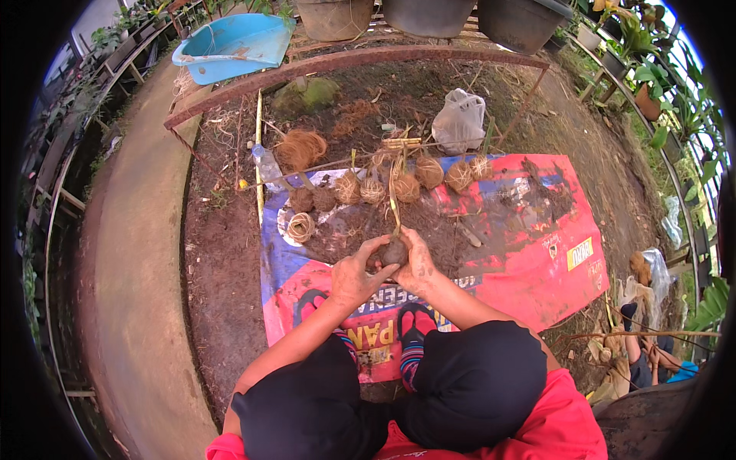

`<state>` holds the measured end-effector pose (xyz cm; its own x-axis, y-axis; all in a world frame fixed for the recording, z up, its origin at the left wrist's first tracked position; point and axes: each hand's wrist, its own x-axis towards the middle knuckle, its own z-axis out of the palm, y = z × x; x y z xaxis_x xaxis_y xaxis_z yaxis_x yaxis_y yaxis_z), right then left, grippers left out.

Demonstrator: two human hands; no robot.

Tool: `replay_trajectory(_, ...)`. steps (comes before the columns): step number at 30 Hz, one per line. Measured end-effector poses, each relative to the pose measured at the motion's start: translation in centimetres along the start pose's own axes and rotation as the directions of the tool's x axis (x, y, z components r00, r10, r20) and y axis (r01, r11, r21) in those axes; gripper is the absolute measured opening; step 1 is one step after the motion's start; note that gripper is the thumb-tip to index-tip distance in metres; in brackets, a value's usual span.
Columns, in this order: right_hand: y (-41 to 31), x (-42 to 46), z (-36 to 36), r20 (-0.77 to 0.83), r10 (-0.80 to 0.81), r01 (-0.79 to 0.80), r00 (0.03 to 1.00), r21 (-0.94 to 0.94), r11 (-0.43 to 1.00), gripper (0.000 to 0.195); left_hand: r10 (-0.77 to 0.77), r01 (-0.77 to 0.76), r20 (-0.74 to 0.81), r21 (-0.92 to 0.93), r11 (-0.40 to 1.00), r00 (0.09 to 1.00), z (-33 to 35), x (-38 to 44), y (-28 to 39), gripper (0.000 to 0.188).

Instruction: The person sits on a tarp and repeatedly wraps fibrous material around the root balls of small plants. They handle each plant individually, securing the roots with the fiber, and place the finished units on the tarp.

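Between my two hands is a round ball of dark soil [394, 253], with a plant's pale stem [394, 210] rising out of its top. My left hand [359, 270] cups the near left side, its thumb lying across the front. On the other side my right hand [417, 261] wraps the ball with its fingers near the stem. Beyond them stands a row of fibre-covered balls, several bound with string, such as this wrapped ball [372, 190]. A roll of twine [301, 227] lies at the row's left end. Loose soil [345, 230] covers the middle of the printed plastic banner [540, 287].
A rusty metal frame [356, 62] crosses ahead, with a blue basin [241, 49] at its left. Behind the row are brown fibre [301, 149], a plastic bottle [266, 163] and a plastic bag [460, 122]. Another person [650, 359] sits at right. A concrete path [138, 241] runs left.
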<state>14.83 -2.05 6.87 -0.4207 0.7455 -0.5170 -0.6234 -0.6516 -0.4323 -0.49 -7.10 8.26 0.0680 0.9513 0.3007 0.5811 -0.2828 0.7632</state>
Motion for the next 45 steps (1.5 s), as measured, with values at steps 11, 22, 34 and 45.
replay_trajectory(11, 0.4, 0.4, -1.4, -0.012, -0.001, 0.001, 1.000, -0.006, 1.000, 0.047, 0.010, -0.011, 0.079, 0.019, 1.000, 0.997, 0.0, -0.1, -0.3, 0.051)
replay_trajectory(22, -0.3, -0.8, -1.0, -0.038, -0.001, -0.003, 0.999, -0.083, 0.997, 0.046, -0.067, 0.061, 0.133, 0.053, 0.997, 0.989, -0.1, -0.3, 0.5, 0.052)
replay_trajectory(34, -0.1, -0.9, -0.1, -0.054, -0.011, 0.009, 0.998, -0.029, 1.000, 0.043, -0.012, 0.010, 0.114, 0.013, 1.000, 0.993, 0.2, -0.1, 0.2, 0.062)
replay_trajectory(45, 0.1, -0.5, -0.9, -0.073, 0.009, -0.013, 0.997, -0.047, 0.999, 0.045, -0.187, 0.205, 0.142, -0.130, 0.970, 0.972, 0.7, -0.4, -0.1, 0.071)
